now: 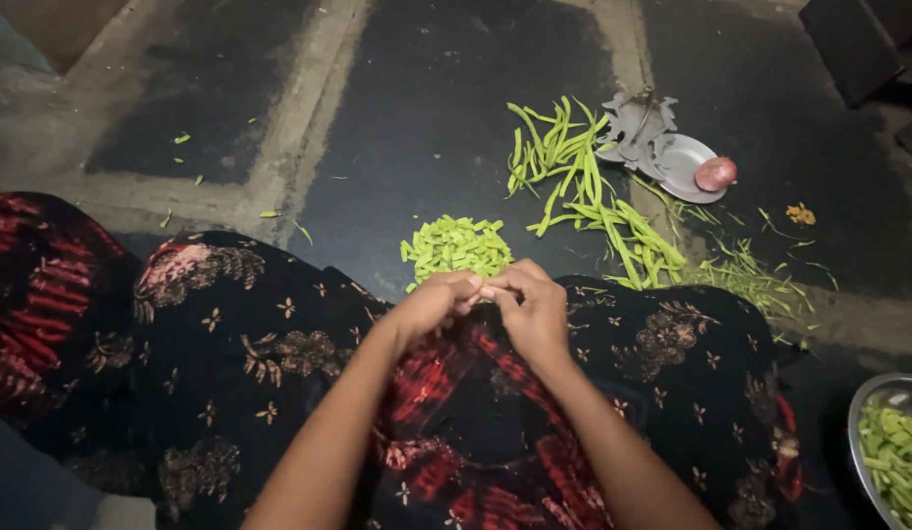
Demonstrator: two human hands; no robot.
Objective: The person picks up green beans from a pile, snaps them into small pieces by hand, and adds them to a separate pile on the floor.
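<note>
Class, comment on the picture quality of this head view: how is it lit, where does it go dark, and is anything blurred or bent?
Head view: dim, soft light, brightest on the cut bean pile and whole beans; corners fall off into dark; the left hand and right hand look slightly soft; the floor lines splay outward, a sign of wide-angle distortion; a faint sheen shows on the metal plate.

We see our left hand (431, 304) and right hand (534, 309) meeting fingertip to fingertip above our lap. Just beyond them lies the small heap of chopped green bean pieces (457, 245); right of that, the loose pile of whole long green beans (593, 201), with the flat metal plate (677, 162) behind it. The round steel bowl (858, 412) sits at far right.
</note>
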